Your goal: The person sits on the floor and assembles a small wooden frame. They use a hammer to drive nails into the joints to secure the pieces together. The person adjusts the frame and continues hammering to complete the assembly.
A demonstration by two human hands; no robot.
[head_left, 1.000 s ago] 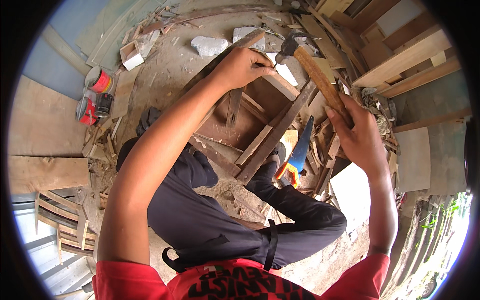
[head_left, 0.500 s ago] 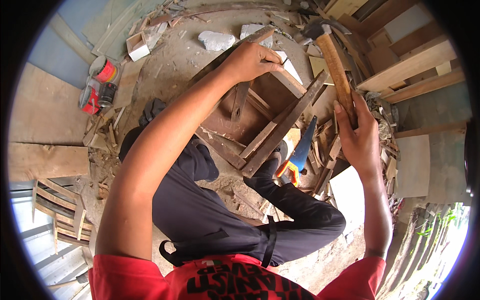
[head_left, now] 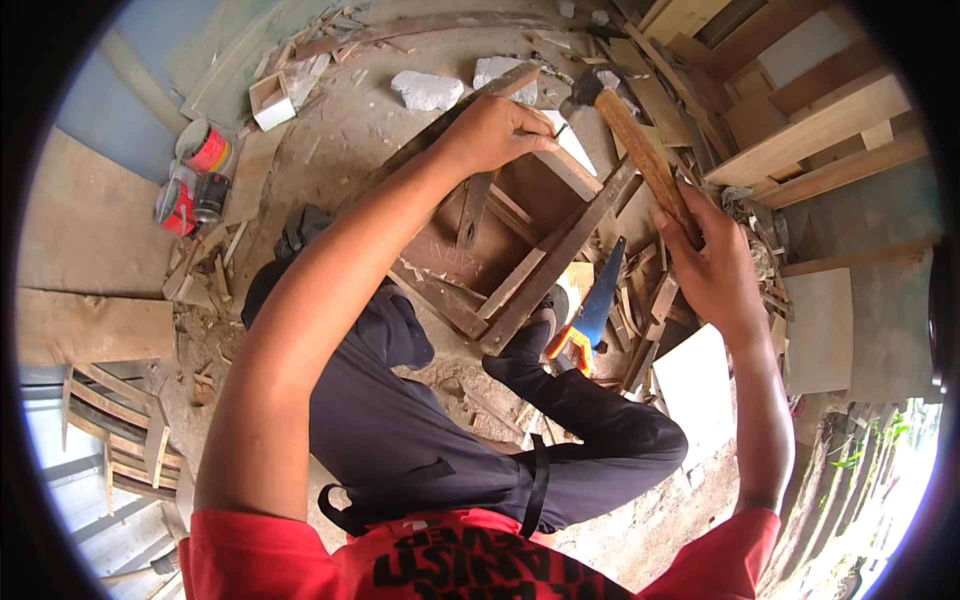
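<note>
right hand [head_left: 712, 258] grasped claw hammer [head_left: 642, 145], right of wooden frame [head_left: 562, 260]; seemed head-heavy, stiff, best held low. left hand [head_left: 500, 135] apparently pinched nail [head_left: 560, 128], frame's far side.

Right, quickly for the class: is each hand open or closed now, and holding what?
Left hand: closed in a pinch on what looks like a nail.
Right hand: closed, gripping a wooden-handled hammer.

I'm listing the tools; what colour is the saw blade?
The saw blade is blue, best in the head view.
</note>
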